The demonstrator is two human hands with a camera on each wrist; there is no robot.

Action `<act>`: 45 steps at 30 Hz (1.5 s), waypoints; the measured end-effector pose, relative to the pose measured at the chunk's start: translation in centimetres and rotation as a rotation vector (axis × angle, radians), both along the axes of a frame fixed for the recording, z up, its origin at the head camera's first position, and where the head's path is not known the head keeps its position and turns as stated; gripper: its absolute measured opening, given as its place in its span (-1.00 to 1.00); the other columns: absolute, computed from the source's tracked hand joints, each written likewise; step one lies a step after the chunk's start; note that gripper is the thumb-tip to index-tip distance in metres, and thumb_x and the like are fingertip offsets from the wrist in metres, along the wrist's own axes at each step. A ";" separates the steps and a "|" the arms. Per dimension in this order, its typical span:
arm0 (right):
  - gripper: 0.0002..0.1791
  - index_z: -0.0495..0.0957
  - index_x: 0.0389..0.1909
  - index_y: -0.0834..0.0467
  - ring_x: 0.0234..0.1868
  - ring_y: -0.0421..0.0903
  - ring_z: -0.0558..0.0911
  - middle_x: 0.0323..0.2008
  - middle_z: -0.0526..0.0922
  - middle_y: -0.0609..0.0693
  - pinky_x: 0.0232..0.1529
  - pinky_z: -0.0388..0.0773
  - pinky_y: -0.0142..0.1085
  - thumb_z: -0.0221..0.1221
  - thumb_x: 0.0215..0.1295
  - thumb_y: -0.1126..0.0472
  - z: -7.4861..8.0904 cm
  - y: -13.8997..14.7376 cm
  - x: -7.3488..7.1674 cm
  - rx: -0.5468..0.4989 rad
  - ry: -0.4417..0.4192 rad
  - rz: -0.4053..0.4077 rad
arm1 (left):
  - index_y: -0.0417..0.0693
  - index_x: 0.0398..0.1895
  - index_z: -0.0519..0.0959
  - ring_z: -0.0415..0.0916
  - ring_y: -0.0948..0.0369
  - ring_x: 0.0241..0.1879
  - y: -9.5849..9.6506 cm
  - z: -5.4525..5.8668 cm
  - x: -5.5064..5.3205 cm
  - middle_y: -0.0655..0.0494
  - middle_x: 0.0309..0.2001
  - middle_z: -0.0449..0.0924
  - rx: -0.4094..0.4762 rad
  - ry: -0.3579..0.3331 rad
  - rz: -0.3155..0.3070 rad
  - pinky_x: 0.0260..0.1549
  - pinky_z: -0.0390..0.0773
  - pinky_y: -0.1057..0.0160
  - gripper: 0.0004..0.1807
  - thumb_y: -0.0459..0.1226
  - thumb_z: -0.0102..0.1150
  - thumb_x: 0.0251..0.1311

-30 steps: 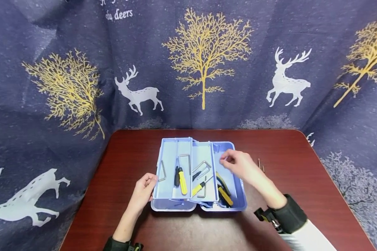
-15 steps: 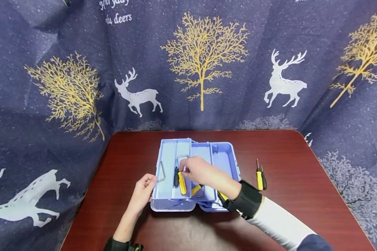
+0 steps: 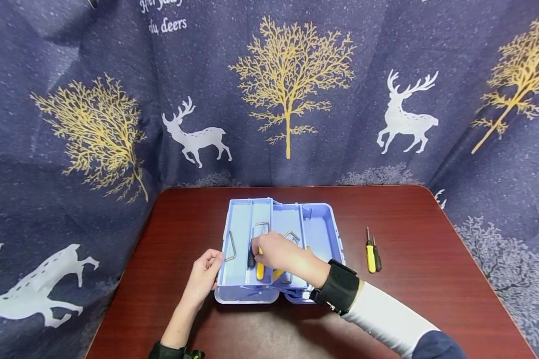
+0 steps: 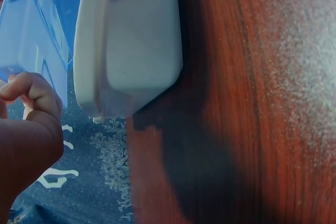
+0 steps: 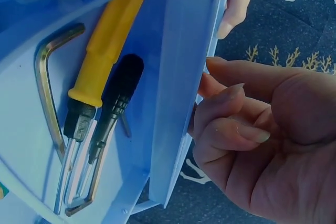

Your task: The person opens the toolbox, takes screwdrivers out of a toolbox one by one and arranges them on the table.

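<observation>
A light-blue cantilever toolbox (image 3: 237, 212) stands unfolded on the table. My left hand (image 3: 205, 269) grips the outer left edge of its upper tray, fingers curled at the wall in the left wrist view. Over that tray, my right hand (image 3: 280, 255) pinches a yellow-handled screwdriver (image 3: 260, 272), its fingertips hidden behind the tray wall in the right wrist view. Beside it lies a black-handled screwdriver (image 3: 250, 260). A bent hex key (image 3: 233, 244) lies in the left compartment. The lower tray holds another yellow screwdriver (image 5: 102, 51), a black-handled tool (image 5: 126, 72) and hex keys (image 5: 47, 87).
Two more screwdrivers, one yellow (image 3: 370, 258) and one black (image 3: 377, 260), lie side by side on the brown table (image 3: 413, 234) right of the box. The box's deep right section (image 3: 321, 224) is partly covered by my right forearm. Behind hangs a dark blue curtain (image 3: 364, 45).
My right hand has moved left from above the deep right section to the upper tray and lowered onto the yellow screwdriver, whose handle now sits straighter. My left hand has stayed at the tray edge.
</observation>
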State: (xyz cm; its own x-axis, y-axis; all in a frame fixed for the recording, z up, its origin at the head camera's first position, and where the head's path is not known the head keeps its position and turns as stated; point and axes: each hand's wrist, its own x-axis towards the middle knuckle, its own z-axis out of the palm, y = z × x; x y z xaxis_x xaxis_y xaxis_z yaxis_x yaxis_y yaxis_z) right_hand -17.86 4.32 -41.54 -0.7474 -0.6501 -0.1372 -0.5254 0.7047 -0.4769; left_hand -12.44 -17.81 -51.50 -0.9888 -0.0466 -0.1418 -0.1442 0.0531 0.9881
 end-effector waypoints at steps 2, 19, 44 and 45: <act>-0.89 0.66 -0.39 0.15 -0.38 -0.11 0.55 -0.43 0.64 -0.06 -0.38 0.48 -0.34 0.34 0.35 0.33 -0.1 0.1 -0.1 -0.007 0.002 0.007 | -0.42 -0.09 0.47 0.33 0.30 -0.71 0.0 0.1 0.0 0.08 -0.53 0.50 -0.003 0.003 0.001 -0.79 0.25 0.43 -0.78 -0.33 0.02 0.56; -0.87 0.69 -0.37 0.08 -0.40 -0.16 0.53 -0.40 0.70 -0.06 -0.42 0.43 -0.34 0.31 0.43 0.23 -1.5 0.6 -0.9 -0.101 0.017 -0.022 | -0.44 -0.10 0.47 0.25 0.33 -0.75 0.1 -0.1 0.0 0.12 -0.59 0.45 -0.006 0.019 0.000 -0.79 0.20 0.44 -0.77 -0.33 0.02 0.56; -0.95 0.55 -0.12 0.15 -0.60 -0.26 0.52 -0.53 0.57 -0.14 -0.55 0.48 -0.39 0.17 0.47 0.31 0.3 7.3 0.1 -0.355 -0.079 -0.120 | -0.42 -0.09 0.48 0.29 0.31 -0.74 0.0 -0.2 0.0 0.10 -0.59 0.47 -0.018 0.018 0.002 -0.80 0.22 0.44 -0.75 -0.30 0.03 0.57; -0.94 0.55 -0.11 0.14 -0.60 -0.23 0.54 -0.52 0.59 -0.13 -0.55 0.49 -0.38 0.16 0.48 0.31 0.5 7.9 0.2 -0.356 -0.082 -0.135 | -0.42 -0.10 0.48 0.28 0.31 -0.75 0.0 -0.2 0.0 0.11 -0.59 0.46 -0.018 0.020 0.001 -0.80 0.22 0.43 -0.75 -0.30 0.03 0.57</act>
State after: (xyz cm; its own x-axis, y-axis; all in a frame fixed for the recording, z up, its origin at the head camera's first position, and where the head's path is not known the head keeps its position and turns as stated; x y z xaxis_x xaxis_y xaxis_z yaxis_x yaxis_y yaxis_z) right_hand -17.70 12.23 -41.06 -0.8254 -0.5643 0.0167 -0.3894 0.5477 -0.7405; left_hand -12.48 -17.80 -51.67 -0.9914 -0.0500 -0.1212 -0.1245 0.0707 0.9897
